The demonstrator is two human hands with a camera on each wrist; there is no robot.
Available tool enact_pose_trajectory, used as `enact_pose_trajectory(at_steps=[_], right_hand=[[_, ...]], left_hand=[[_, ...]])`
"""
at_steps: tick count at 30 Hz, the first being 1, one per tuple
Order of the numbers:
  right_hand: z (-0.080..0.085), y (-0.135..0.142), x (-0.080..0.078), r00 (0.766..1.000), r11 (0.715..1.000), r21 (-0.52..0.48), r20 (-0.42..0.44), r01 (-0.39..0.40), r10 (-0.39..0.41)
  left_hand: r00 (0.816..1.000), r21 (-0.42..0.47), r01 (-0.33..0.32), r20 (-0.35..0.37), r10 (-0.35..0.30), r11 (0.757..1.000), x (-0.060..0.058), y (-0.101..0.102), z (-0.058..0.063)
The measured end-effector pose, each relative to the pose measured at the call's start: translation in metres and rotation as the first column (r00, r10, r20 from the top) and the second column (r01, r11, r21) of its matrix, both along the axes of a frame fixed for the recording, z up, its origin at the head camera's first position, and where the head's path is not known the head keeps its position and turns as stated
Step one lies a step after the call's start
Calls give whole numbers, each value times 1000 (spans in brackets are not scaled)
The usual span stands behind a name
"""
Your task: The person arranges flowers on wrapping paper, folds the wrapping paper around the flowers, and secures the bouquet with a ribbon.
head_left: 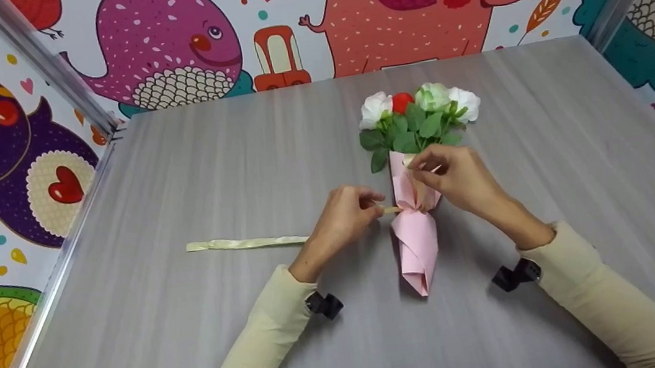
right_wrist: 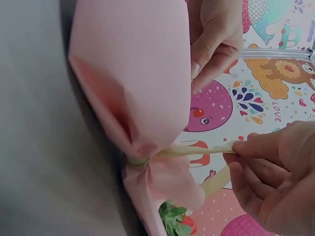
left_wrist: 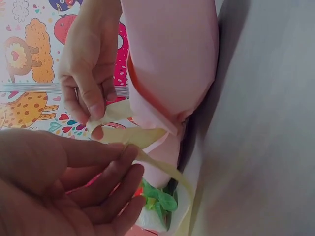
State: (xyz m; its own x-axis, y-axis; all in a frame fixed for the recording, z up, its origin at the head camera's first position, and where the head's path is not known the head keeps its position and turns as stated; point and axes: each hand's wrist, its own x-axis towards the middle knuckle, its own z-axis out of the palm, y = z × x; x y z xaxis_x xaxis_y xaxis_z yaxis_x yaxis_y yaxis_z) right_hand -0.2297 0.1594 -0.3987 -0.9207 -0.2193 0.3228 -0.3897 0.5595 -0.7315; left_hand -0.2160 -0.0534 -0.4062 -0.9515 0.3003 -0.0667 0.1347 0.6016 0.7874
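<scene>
A bouquet of white, red and pale green flowers lies on the table, its stems wrapped in pink paper. Around the paper's narrow waist runs a cream ribbon. My left hand, left of the waist, pinches one part of the ribbon between thumb and forefinger. Above the waist, my right hand pinches another part, drawn taut from the paper in the right wrist view. A long ribbon tail stretches left across the table, passing behind my left wrist.
The grey wood-grain table is bordered at the back and left by walls with cartoon animals. Metal posts stand at its back corners. A black wrist device sits at each sleeve cuff.
</scene>
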Motion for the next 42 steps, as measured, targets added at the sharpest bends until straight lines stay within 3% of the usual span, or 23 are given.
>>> enact_pose_trajectory(at_steps=[7, 13, 18, 21, 27, 37, 42], right_hand=[[2, -10, -2, 984, 984, 42, -30, -174, 176], [-1, -11, -3, 954, 946, 119, 48, -301, 297], [-4, -7, -3, 957, 912, 293, 56, -287, 283], [-1, -5, -3, 967, 907, 338, 55, -252, 248], [3, -3, -2, 963, 918, 326, -68, -225, 260], [-1, -3, -2, 918, 886, 300, -69, -354, 391], [-5, -7, -3, 918, 881, 313, -60, -355, 392]], left_hand=[[999, 24, 45, -31, -44, 999, 1, -1, -1], [995, -2, 62, -72, -62, 998, 2, 0, 0], [996, 0, 54, -64, -54, 999, 2, -1, 0], [997, 6, 48, -65, -47, 999, 2, -1, 0], [996, 7, 27, -81, -26, 1000, 2, 0, 2], [995, 33, 30, -94, -26, 999, 3, 2, 4], [994, 55, 24, -103, -18, 998, 3, 3, 3]])
